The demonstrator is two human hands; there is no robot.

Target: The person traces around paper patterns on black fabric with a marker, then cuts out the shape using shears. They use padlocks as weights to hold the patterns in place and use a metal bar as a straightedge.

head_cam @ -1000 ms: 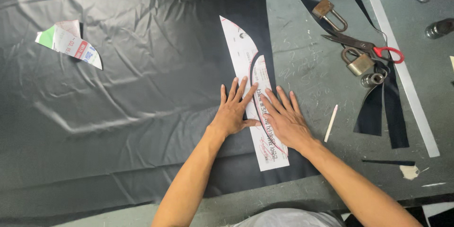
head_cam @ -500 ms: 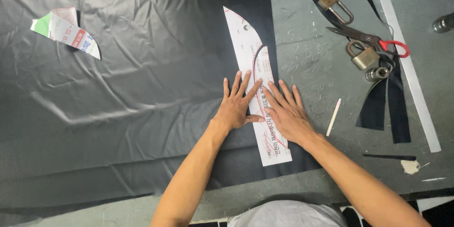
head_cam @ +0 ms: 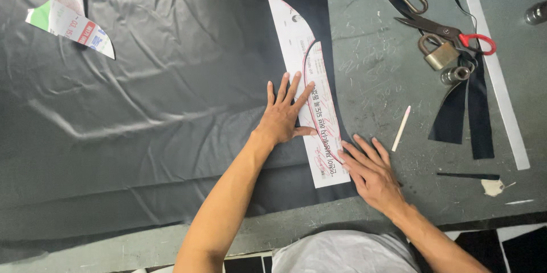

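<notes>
Paper pattern [head_cam: 305, 82] lies lengthwise away from the person on black fabric [head_cam: 142, 125]; left hand [head_cam: 283, 116] presses it, fingers spread; right hand [head_cam: 370, 173], fingers loosely spread, touches its near edge.

Open room lies left of the left hand [head_cam: 283, 118], across the wrinkled black satin cloth [head_cam: 142, 113], broken only by a folded printed paper scrap [head_cam: 68, 22] far off at the upper left. Right of the right hand [head_cam: 371, 171], the scratched grey desk [head_cam: 376, 62] is crowded: a white chalk stick [head_cam: 401, 128] close by, then brass padlocks [head_cam: 437, 52], red-handled black scissors [head_cam: 450, 29] and black fabric strips [head_cam: 464, 116] beyond.
</notes>
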